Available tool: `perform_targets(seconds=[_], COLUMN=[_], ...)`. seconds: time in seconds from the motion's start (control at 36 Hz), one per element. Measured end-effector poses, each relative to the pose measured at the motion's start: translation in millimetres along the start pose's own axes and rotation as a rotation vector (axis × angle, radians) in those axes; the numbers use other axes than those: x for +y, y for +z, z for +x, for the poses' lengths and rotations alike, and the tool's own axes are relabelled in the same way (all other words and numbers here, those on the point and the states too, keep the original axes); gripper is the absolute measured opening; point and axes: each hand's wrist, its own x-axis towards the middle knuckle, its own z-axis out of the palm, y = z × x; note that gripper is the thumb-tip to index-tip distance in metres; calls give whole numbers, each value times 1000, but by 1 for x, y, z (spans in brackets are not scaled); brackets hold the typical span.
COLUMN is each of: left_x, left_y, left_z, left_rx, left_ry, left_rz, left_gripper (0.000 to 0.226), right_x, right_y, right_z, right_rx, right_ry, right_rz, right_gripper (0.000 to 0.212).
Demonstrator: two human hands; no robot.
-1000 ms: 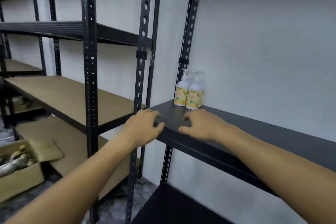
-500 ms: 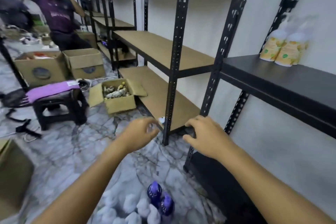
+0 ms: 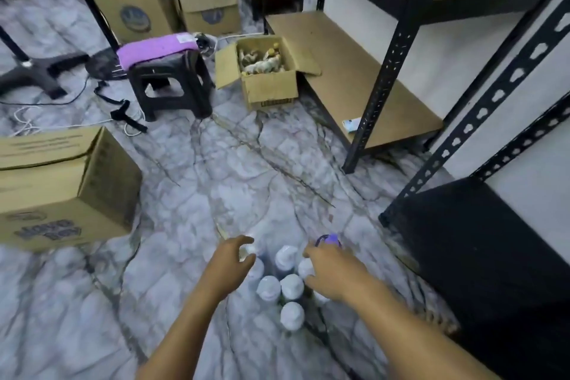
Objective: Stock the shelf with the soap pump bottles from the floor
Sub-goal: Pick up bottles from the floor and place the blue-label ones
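While both hands hover over floor bottles [image 3: 291, 285]: pickup step. Left hand [image 3: 229, 262] and right hand [image 3: 331, 271] loosely curled, empty. Next: grip two necks, lift w/o toppling neighbours.

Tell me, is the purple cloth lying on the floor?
No, the purple cloth lies on top of the small black stool, which stands on the marble floor.

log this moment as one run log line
phase: reaching down | left hand: open over bottles | right hand: open over soap pump bottles | bottles: clustered on floor | held: nothing
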Motion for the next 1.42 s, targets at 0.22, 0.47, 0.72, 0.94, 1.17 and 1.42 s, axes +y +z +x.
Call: perform_targets(seconds=[0.22,0.47,0.72,0.94,1.17,1.42], left_x=[-60,-67,-83,-96,-128,-147], left_y=[27,75,111,115,97,99], left_z=[9,22,40,47,42,49], left_rx=[44,50,121,167,337,364], left_ry=[-205,-298,-300,-258,-306,-287], left_rz=[-114,-369,-470,-377,-315,-477], left_gripper=[57,41,28,27,48,54], right_x=[-9,-14,-19,-16,-30,-30], right_y=[10,31,52,62,57,67], right_z=[48,112,145,154,168,204], right_rx=[51,30,19,-24,-32,-182], right_ry=[-62,-170,-194,-176,-120,-87], right_rz=[-132,-172,-152,-159,61,-2], right_gripper=[42,54,62,65,67,79])
